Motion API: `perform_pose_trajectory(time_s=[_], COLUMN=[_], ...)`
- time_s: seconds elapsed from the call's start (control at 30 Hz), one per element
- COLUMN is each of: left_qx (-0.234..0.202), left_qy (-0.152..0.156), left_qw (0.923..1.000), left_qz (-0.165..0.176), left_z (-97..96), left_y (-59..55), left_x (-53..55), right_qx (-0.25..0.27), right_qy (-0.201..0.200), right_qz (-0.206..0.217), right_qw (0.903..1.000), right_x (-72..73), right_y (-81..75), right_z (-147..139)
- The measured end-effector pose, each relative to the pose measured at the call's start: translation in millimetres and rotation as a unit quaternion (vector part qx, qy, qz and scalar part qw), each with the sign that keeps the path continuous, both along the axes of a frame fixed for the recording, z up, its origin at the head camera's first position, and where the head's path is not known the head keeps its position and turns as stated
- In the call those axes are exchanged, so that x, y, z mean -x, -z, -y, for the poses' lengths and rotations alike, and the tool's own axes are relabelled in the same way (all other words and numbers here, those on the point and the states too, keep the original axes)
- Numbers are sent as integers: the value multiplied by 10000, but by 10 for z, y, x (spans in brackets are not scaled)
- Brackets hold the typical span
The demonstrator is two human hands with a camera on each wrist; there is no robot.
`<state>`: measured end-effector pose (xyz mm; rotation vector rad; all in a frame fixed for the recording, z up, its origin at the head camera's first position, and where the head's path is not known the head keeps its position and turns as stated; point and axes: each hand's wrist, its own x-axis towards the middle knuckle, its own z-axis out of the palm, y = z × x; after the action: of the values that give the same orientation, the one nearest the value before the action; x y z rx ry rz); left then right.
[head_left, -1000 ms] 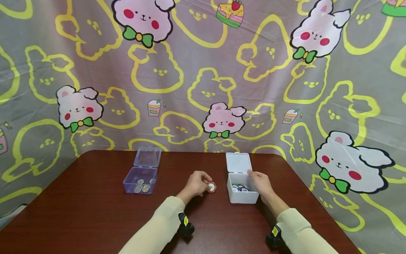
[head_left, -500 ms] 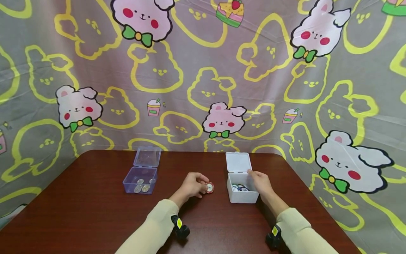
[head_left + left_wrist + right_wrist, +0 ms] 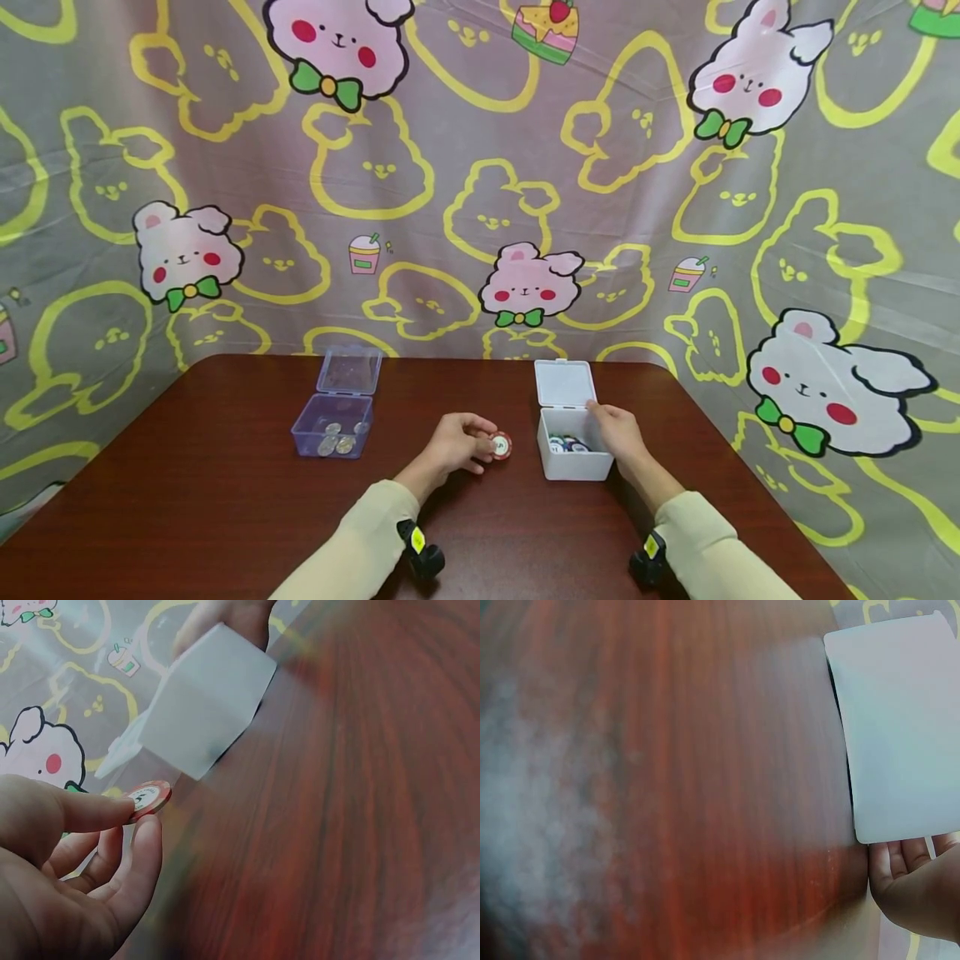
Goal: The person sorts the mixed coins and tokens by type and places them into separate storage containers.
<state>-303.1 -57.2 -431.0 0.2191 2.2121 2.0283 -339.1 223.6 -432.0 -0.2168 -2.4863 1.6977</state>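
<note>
A red-and-white poker chip is pinched between the thumb and fingers of my left hand, left of the white box. In the left wrist view the chip tilts, raised above the tabletop. An open-lidded white plastic box stands on the table with several poker chips inside, some dark blue and white. My right hand grips its right side, fingertips at the rim near the hinge. In the right wrist view the box hides part of the right hand.
A translucent purple box with its lid up stands on the left side of the table, holding several silvery coins. Behind the dark red-brown wooden table hangs a cartoon-printed cloth.
My left hand, with the chip in it, has shifted slightly left and its fingers have turned a little around the chip. The right hand and both boxes have stayed in place.
</note>
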Motion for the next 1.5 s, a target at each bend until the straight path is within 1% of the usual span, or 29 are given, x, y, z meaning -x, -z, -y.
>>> perform_pose_trajectory(time_s=[0.3, 0.5, 0.67, 0.8, 1.0, 1.3, 1.5], left_qx=[-523, -775, -1066, -1219, -1330, -1386, -1495], left_qy=[102, 179, 280, 382, 450, 428, 428], left_qw=[9984, 9965, 9935, 9913, 9895, 9888, 9869], left_qz=[180, 238, 296, 329, 347, 364, 425], left_z=[-70, -143, -208, -263, -359, -474, -545], left_y=[-28, -62, -87, -97, -127, -174, -168], left_x=[-103, -135, -142, -147, -155, -121, -81], right_qx=[29, 47, 25, 14, 27, 55, 84], right_qy=[23, 27, 45, 47, 25, -3, -7], right_qz=[37, 77, 80, 74, 106, -24, -65], right_qw=[10000, 10000, 10000, 10000, 9999, 10000, 9999], right_x=[-7, -23, -26, -25, -31, -20, -29], right_y=[-4, -10, -11, -8, -2, 1, -7], right_z=[0, 6, 9, 11, 11, 6, 7])
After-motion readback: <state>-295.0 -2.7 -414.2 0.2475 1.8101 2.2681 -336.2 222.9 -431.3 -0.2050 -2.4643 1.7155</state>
